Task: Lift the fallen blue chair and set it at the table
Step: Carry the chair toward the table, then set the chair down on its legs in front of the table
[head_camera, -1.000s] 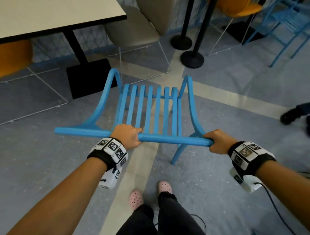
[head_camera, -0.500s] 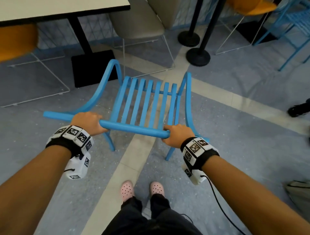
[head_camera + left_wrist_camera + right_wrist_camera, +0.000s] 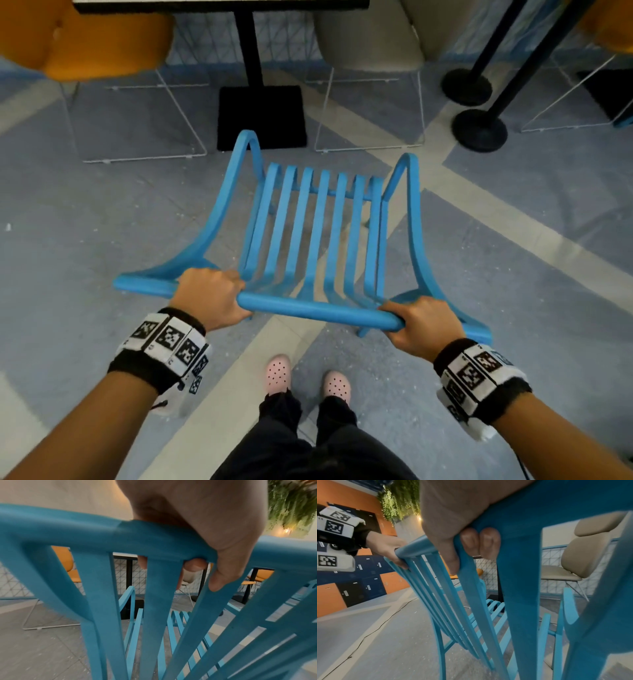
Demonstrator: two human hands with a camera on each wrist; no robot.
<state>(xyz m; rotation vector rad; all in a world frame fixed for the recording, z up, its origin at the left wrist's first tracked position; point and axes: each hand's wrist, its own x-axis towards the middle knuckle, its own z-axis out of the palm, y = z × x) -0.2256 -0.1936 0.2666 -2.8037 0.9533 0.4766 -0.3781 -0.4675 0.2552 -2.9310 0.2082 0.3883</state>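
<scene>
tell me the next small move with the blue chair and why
Probably push it straight ahead toward the table. The blue chair is already upright, and the left hand and right hand both grip its top rail. Its seat faces the table's black base, with bare floor between, and it sits in the gap between the orange chair and beige chair.

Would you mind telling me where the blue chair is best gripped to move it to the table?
By the rounded top rail of the blue chair, from behind the backrest, one hand near each end. It is a plain bar that fingers can wrap, as the left hand and right hand do now.
</scene>
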